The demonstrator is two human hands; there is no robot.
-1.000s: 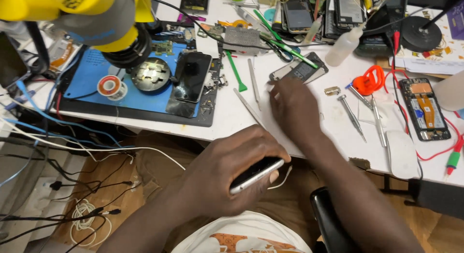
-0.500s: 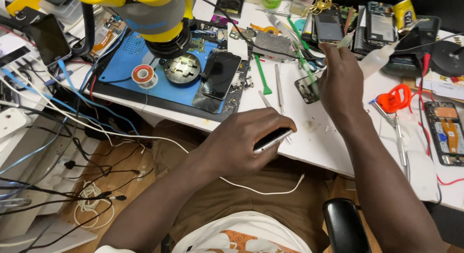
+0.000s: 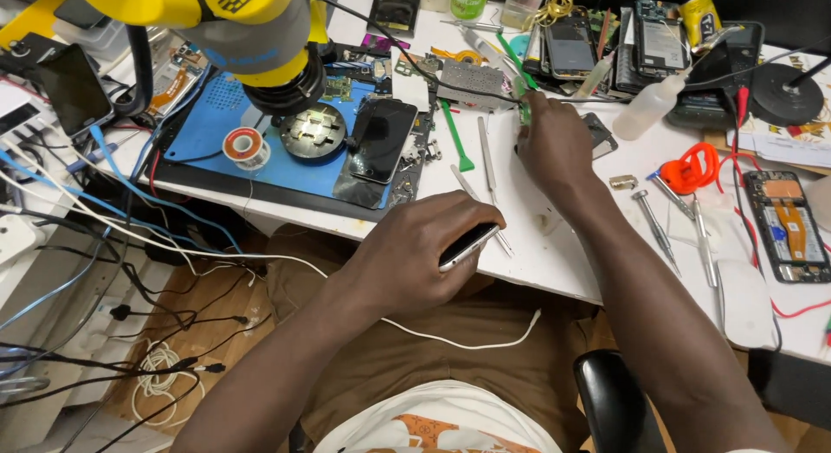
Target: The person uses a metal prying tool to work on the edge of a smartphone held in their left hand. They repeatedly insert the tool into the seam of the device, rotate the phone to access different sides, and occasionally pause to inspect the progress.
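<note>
We sit at a white bench [image 3: 563, 263] crowded with repair clutter, its near edge running diagonally across our view. A blue work mat [image 3: 216, 167] lies on its left part, under a yellow microscope head [image 3: 216, 20]. Below the bench we see a wooden floor [image 3: 208, 332] strewn with tangled black and white cables [image 3: 156, 366]. A black chair arm [image 3: 615, 401] shows at the bottom right. The light is bright and even, throwing only soft shadows.
</note>
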